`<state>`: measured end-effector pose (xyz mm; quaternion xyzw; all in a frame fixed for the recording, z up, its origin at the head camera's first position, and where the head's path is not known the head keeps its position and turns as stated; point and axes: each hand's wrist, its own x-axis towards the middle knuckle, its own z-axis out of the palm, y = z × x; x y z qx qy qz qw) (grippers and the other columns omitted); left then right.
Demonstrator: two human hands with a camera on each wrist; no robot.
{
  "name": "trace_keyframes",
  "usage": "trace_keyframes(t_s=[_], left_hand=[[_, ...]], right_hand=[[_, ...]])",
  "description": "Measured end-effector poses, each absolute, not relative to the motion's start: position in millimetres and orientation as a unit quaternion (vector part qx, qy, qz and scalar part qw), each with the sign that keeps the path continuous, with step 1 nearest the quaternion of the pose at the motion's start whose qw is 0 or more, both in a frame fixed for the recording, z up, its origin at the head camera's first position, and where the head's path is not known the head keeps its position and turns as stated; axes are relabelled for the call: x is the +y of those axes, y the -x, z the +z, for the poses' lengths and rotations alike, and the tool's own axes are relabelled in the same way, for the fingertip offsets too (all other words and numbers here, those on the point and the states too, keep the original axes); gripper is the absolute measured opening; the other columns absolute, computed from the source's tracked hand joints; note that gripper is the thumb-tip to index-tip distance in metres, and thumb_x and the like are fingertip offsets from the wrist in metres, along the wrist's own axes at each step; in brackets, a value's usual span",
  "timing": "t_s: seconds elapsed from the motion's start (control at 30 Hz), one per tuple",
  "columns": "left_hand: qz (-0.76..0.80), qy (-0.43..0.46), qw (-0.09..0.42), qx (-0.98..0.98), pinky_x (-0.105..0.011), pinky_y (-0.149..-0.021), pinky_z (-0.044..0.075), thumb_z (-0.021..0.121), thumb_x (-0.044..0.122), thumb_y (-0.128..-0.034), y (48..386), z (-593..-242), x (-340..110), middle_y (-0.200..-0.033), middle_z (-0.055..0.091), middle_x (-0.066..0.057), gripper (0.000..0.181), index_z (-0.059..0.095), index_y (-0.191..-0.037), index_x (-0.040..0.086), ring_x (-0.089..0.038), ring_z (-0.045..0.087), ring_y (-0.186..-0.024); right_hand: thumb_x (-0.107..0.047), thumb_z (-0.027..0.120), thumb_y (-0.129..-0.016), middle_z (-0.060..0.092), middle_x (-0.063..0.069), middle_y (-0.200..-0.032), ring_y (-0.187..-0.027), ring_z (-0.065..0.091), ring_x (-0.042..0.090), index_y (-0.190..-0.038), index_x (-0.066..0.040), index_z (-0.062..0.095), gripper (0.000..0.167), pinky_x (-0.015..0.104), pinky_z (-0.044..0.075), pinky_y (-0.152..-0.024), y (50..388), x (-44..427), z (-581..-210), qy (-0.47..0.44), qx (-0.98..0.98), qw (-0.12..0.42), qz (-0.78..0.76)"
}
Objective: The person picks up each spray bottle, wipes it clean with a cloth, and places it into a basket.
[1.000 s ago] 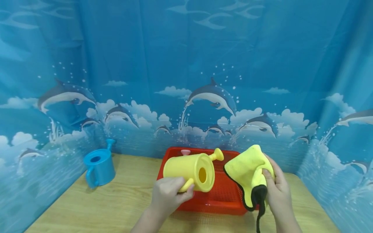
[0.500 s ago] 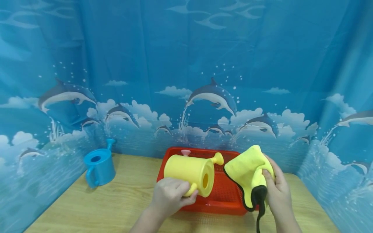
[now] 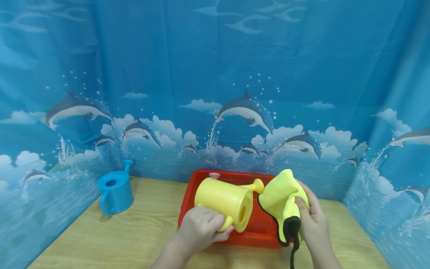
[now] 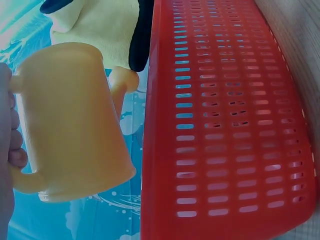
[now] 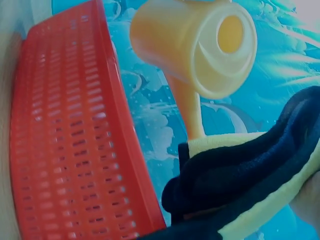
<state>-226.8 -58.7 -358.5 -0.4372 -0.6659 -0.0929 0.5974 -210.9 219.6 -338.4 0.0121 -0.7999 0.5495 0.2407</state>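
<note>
Right hand [image 3: 314, 220] nearer yellow can [image 3: 220, 198]

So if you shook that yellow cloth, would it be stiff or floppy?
Probably floppy: the yellow cloth bunches and creases where the right hand pinches it. Its black strap would likely swing, since it hangs down below. The cloth looks like soft fabric, so a drop probably wouldn't hurt it.

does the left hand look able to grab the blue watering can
Probably not as things stand: the left hand grips the handle of the yellow watering can, though the tabletop towards the blue watering can looks free.
</note>
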Motion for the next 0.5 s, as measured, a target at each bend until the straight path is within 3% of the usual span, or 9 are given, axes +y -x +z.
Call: trace_keyframes(t_s=[0.17, 0.3, 0.5], left_hand=[[-0.089, 0.436, 0.586, -0.677, -0.012, -0.047, 0.030, 0.048, 0.036, -0.0969, 227, -361, -58, -0.050, 0.040, 0.010, 0.040, 0.044, -0.061, 0.019, -0.002, 0.036, -0.045], [-0.085, 0.442, 0.577, -0.682, -0.011, -0.048, 0.028, 0.049, 0.036, -0.0966, 226, -362, -57, -0.050, 0.041, 0.011, 0.039, 0.045, -0.062, 0.020, -0.002, 0.037, -0.045], [-0.078, 0.461, 0.558, -0.686, -0.010, -0.051, 0.028, 0.052, 0.038, -0.0947, 224, -364, -51, -0.050, 0.043, 0.012, 0.036, 0.047, -0.063, 0.022, -0.001, 0.040, -0.046]], right_hand=[[-0.025, 0.040, -0.105, 0.036, -0.005, -0.145, -0.106, 0.050, -0.004, -0.149, -0.025, 0.035, 0.044, 0.011, 0.048, -0.077, 207, 212, -338, -0.014, -0.786, 0.227, 0.575], [-0.022, 0.039, -0.105, 0.037, -0.003, -0.144, -0.112, 0.049, 0.000, -0.149, -0.020, 0.034, 0.045, 0.008, 0.047, -0.081, 197, 204, -334, -0.026, -0.739, 0.249, 0.626], [-0.010, 0.039, -0.104, 0.047, -0.007, -0.134, -0.101, 0.056, 0.004, -0.146, -0.012, 0.038, 0.043, 0.012, 0.050, -0.075, 189, 182, -335, -0.071, -0.715, 0.303, 0.626]])
